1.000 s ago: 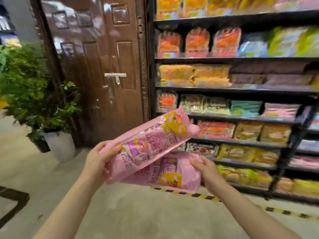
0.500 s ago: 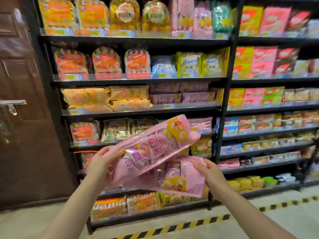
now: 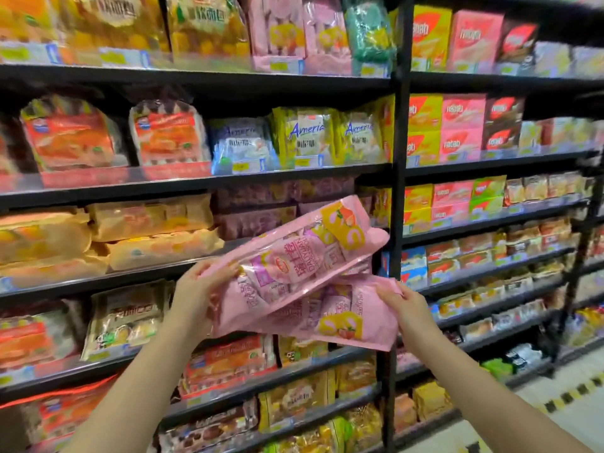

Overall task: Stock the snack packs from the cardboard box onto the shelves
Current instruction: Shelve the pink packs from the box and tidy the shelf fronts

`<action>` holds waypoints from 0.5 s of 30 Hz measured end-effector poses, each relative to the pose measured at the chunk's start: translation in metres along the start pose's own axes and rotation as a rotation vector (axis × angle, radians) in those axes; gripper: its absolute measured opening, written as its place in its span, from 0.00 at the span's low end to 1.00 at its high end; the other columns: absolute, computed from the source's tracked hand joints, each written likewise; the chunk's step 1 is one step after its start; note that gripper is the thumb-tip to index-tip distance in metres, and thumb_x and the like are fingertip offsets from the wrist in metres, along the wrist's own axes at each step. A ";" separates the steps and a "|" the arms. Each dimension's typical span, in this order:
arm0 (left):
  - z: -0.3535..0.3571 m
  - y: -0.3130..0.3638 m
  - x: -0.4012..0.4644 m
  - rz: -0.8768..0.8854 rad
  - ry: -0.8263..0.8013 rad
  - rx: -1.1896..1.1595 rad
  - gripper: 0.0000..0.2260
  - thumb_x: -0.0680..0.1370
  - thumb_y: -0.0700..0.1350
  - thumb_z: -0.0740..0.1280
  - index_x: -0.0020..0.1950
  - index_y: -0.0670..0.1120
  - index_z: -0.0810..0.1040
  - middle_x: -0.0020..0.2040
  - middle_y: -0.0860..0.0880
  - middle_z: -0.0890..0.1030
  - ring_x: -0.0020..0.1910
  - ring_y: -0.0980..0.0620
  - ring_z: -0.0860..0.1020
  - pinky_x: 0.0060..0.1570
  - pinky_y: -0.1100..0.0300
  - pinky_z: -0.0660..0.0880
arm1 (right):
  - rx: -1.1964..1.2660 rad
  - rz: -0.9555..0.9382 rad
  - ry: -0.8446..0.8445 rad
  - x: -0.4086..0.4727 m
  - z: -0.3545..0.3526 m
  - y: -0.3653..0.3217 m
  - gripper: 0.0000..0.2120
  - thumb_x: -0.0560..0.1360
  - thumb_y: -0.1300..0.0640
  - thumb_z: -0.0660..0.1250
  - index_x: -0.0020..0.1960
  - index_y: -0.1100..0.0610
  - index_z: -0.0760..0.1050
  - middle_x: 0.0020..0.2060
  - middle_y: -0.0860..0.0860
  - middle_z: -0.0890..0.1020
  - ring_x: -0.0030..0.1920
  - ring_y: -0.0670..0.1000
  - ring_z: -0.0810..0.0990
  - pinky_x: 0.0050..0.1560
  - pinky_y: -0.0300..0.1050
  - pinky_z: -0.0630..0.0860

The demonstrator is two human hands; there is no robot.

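Note:
I hold two pink snack packs in front of the black shelves (image 3: pixel 196 183). The upper pink pack (image 3: pixel 294 256) slants up to the right, and my left hand (image 3: pixel 199 289) grips its lower left end. Beneath it lies the lower pink pack (image 3: pixel 346 318), whose right edge my right hand (image 3: pixel 403 304) pinches. Just behind the packs, on the third shelf, lie similar pink packs (image 3: pixel 255 220) in shadow. The cardboard box is out of view.
Shelves full of bread and snack packs fill the view, split by a black upright post (image 3: pixel 397 191). Boxed wafers (image 3: pixel 461 125) stand to the right of it. A yellow-and-black floor stripe (image 3: pixel 568 395) runs along the shelf foot at lower right.
The view has swung right from the brown door and plant to face the shelves, and drawn closer. Both hands keep the same hold on the two pink packs, now raised toward the shelf.

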State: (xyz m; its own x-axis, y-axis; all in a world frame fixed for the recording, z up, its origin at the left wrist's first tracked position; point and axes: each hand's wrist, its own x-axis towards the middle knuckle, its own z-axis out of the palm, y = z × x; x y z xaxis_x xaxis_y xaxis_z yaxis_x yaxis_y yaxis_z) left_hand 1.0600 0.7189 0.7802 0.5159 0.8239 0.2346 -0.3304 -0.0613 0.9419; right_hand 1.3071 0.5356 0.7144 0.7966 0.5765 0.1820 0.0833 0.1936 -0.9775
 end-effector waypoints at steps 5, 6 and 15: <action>0.026 -0.009 0.092 0.045 -0.024 -0.008 0.18 0.61 0.42 0.75 0.49 0.42 0.79 0.41 0.41 0.81 0.42 0.41 0.79 0.45 0.47 0.75 | 0.033 -0.049 0.037 0.087 0.001 -0.009 0.05 0.75 0.60 0.65 0.51 0.57 0.78 0.44 0.56 0.82 0.45 0.56 0.80 0.40 0.46 0.75; 0.032 -0.011 0.107 0.055 -0.029 -0.011 0.19 0.61 0.41 0.75 0.51 0.41 0.78 0.41 0.41 0.81 0.41 0.42 0.79 0.44 0.50 0.76 | 0.038 -0.059 0.038 0.104 0.000 -0.010 0.05 0.75 0.60 0.65 0.51 0.57 0.78 0.45 0.57 0.82 0.46 0.57 0.80 0.41 0.46 0.75; 0.084 -0.036 0.224 0.169 -0.016 -0.063 0.17 0.57 0.42 0.77 0.44 0.46 0.80 0.40 0.43 0.81 0.41 0.44 0.77 0.47 0.50 0.73 | 0.073 -0.161 0.018 0.265 -0.008 -0.010 0.04 0.74 0.59 0.66 0.45 0.52 0.80 0.43 0.55 0.83 0.45 0.56 0.81 0.50 0.52 0.76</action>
State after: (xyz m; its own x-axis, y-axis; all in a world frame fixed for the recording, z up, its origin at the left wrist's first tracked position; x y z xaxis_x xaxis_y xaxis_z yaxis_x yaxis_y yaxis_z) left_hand 1.2539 0.8583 0.8194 0.4611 0.7956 0.3928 -0.4625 -0.1623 0.8716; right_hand 1.5216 0.6800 0.7715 0.7871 0.5190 0.3333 0.1680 0.3396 -0.9255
